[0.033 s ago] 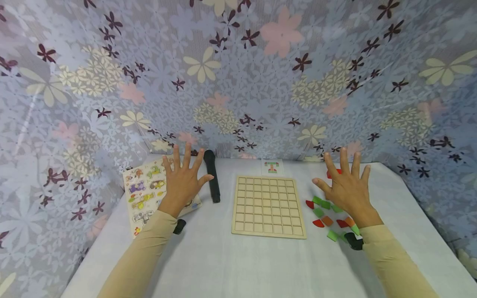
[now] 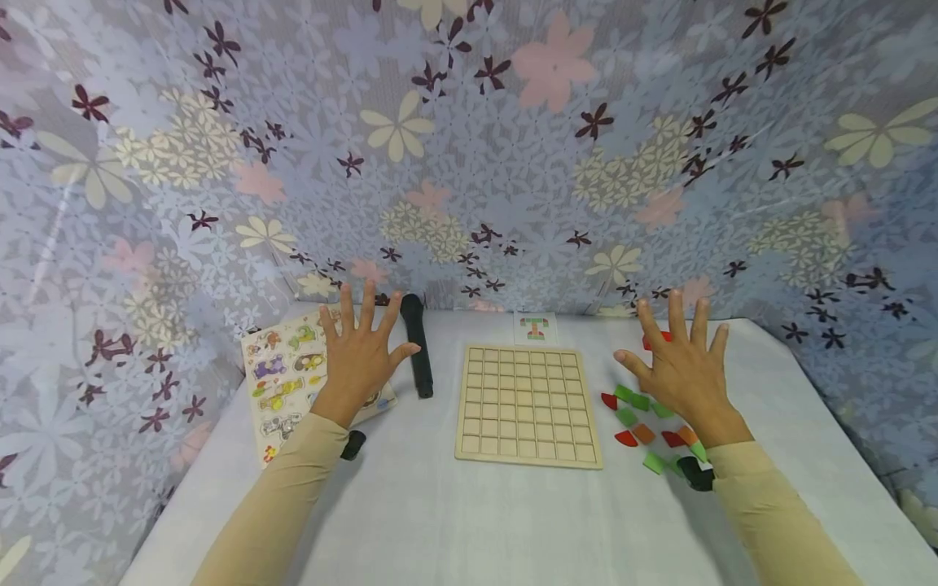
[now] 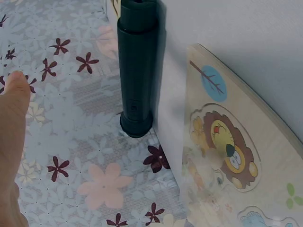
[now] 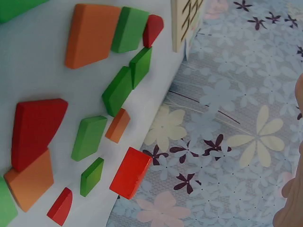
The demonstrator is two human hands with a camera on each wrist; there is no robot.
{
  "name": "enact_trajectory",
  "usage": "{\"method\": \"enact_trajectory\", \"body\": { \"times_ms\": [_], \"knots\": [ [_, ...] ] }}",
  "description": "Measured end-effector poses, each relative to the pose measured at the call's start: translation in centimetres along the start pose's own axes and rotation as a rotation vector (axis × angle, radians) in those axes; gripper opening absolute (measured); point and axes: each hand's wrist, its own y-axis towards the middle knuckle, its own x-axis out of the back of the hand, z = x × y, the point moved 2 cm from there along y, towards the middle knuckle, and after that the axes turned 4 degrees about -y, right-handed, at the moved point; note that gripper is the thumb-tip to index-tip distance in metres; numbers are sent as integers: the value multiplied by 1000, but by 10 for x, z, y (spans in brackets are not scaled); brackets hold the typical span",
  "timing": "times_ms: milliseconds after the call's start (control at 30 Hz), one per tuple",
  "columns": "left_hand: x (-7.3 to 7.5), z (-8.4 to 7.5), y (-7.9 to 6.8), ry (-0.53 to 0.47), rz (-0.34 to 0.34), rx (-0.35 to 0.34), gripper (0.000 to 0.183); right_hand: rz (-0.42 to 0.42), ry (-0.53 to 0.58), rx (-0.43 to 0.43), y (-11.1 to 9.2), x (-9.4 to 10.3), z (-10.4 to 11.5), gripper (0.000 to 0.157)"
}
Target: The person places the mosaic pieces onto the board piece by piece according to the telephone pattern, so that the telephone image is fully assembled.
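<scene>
Coloured blocks point(image 2: 643, 434) | unmoved since earlier frame | left hand point(image 2: 357, 362), right hand point(image 2: 687, 378) likewise | each grip wide, fingers spread

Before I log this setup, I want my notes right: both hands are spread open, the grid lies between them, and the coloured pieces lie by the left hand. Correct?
No: the coloured pieces lie by the right hand, not the left hand, as the head view shows. Both hands are spread open, with the grid between them.

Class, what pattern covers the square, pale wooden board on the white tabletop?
The wooden board has a grid of small square cells, clearest in the head view.
</scene>
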Motion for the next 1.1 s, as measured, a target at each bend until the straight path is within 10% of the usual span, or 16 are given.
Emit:
{"method": "enact_trajectory", "body": {
  "times_ms": [533, 733, 900, 1100],
  "knots": [
    [3, -10, -19, -47, -67, -4, 89, -14, 132, -91, -19, 12, -39, 87],
    [5, -22, -45, -155, -79, -33, 81, 4, 359, -170, -40, -1, -63, 85],
    [-1, -43, -68, -334, -16, -134, 53, 186, 562, -288, -50, -23, -68, 81],
    [-15, -68, -84, -478, 212, -187, 48, 468, 704, -343, -51, -40, -65, 66]
  ]
}}
